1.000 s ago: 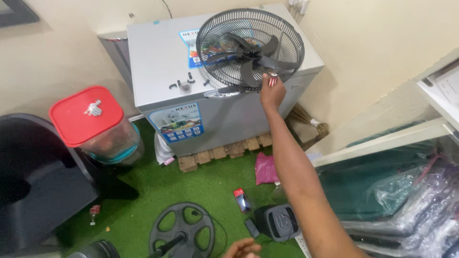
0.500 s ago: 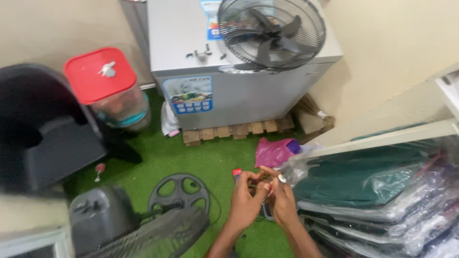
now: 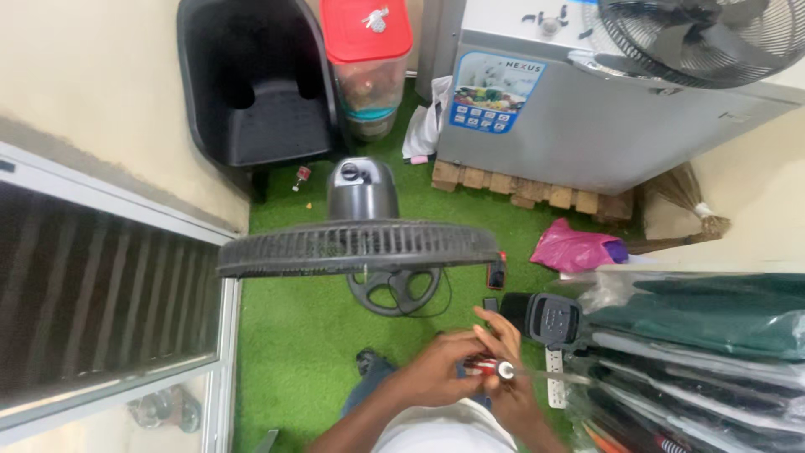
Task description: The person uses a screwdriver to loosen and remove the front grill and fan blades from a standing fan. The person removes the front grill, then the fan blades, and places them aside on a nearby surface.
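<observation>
**Screwdriver held low in both hands beside the standing fan**

The screwdriver, red-handled, sits close to the body, the left hand clenched on its handle, the right hand pinching its end. The fan guard stands ahead on green turf.

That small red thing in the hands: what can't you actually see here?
Head view:
- Red-handled tool: mostly hidden by the left hand and right hand; its thin shaft is blurred.
- Fan guard: seen edge-on, blades hidden.
- Second fan on the grey chest freezer: cut off by the top edge.
</observation>
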